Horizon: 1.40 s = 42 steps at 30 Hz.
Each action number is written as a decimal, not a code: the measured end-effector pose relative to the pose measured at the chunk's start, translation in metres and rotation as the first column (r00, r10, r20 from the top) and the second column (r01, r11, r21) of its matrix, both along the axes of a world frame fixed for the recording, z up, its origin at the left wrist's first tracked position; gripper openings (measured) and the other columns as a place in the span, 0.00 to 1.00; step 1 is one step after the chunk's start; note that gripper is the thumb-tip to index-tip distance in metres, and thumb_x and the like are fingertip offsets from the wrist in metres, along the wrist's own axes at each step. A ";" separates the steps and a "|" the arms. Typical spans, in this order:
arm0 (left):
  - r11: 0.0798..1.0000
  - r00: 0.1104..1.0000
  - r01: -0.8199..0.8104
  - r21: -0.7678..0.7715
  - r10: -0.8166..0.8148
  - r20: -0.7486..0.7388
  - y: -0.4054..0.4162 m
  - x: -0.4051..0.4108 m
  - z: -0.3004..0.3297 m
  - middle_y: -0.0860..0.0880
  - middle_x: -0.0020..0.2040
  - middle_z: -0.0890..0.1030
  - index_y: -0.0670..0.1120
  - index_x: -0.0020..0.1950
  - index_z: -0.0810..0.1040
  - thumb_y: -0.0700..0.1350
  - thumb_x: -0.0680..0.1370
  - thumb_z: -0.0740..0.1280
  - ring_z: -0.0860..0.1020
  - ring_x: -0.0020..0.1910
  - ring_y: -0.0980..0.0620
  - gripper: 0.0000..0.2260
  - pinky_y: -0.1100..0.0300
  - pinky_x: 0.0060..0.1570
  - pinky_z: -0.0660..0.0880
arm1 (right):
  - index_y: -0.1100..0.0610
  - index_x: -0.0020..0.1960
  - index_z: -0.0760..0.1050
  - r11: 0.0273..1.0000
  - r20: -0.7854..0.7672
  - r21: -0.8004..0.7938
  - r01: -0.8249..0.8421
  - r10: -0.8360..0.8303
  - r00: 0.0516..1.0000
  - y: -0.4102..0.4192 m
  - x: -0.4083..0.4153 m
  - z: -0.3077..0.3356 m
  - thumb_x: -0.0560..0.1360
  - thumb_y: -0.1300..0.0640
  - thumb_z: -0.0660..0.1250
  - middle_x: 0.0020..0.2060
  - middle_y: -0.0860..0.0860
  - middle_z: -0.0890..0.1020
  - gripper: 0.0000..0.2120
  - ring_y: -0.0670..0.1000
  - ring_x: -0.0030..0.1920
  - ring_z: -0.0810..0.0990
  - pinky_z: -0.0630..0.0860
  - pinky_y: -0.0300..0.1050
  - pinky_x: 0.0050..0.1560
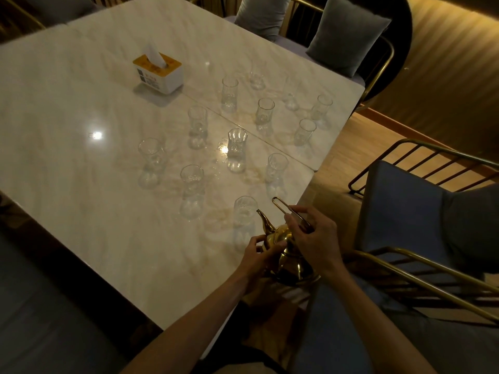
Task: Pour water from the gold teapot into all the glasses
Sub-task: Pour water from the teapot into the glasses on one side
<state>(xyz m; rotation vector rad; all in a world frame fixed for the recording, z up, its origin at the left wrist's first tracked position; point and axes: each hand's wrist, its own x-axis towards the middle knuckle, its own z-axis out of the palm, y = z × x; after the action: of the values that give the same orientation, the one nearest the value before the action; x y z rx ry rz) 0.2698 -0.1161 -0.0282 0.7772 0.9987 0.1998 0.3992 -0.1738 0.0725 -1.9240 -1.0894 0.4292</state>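
Note:
The gold teapot (287,256) stands at the near right corner of the marble table (81,117), its spout pointing toward the nearest glass (244,211). My right hand (313,238) grips the teapot's thin wire handle from above. My left hand (259,252) rests against the pot's upper body and lid on the left side. Several clear tulip-shaped glasses stand upright across the table's right half, among them one in the middle (237,147) and one near the right edge (276,171). I cannot tell how much water any glass holds.
A yellow-topped tissue box (159,72) stands at the table's far centre. Blue-cushioned chairs with gold frames (405,211) stand close to the right. Grey pillows (345,33) lie on the seat beyond the far edge. A seam runs across the tabletop among the glasses.

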 end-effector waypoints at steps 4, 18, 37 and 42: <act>1.000 1.000 0.011 0.004 -0.011 0.015 -0.001 0.000 -0.001 0.44 0.65 0.75 0.52 0.71 0.68 0.59 0.68 0.79 0.80 0.59 0.44 0.36 0.50 0.46 0.82 | 0.52 0.61 0.79 1.000 0.015 -0.017 0.002 -0.001 1.000 0.003 -0.001 0.003 0.77 0.54 0.72 0.42 0.57 0.85 0.13 0.53 0.37 0.85 0.83 0.54 0.38; 1.000 0.999 -0.010 -0.015 0.011 0.032 -0.003 0.002 -0.004 0.43 0.65 0.75 0.52 0.71 0.67 0.59 0.67 0.79 0.79 0.59 0.43 0.38 0.44 0.53 0.82 | 0.43 0.59 0.77 0.999 0.009 -0.002 -0.037 0.037 0.999 0.006 0.000 0.002 0.77 0.51 0.71 0.41 0.60 0.84 0.12 0.59 0.38 0.84 0.82 0.58 0.37; 0.983 0.996 -0.093 0.156 0.093 0.010 0.011 -0.004 0.018 0.46 0.65 0.73 0.50 0.72 0.69 0.57 0.61 0.83 0.79 0.58 0.48 0.43 0.63 0.38 0.81 | 0.58 0.58 0.79 0.970 -0.057 0.238 0.047 -0.035 0.998 -0.004 -0.006 0.004 0.76 0.50 0.70 0.52 0.39 0.81 0.15 0.37 0.50 0.84 0.83 0.35 0.45; 0.962 0.992 -0.122 0.244 0.125 0.007 0.017 -0.006 0.026 0.46 0.65 0.73 0.53 0.68 0.71 0.63 0.54 0.83 0.78 0.61 0.46 0.46 0.51 0.52 0.83 | 0.63 0.59 0.80 0.945 -0.096 0.321 0.056 -0.027 0.995 -0.003 -0.008 0.012 0.75 0.48 0.69 0.50 0.44 0.83 0.21 0.40 0.49 0.85 0.83 0.35 0.45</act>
<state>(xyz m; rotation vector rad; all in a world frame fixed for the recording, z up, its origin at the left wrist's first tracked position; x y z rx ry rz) 0.2640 -0.0989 -0.0020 0.9404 1.0437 0.4341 0.3912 -0.1766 0.0845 -1.6185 -0.9907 0.2896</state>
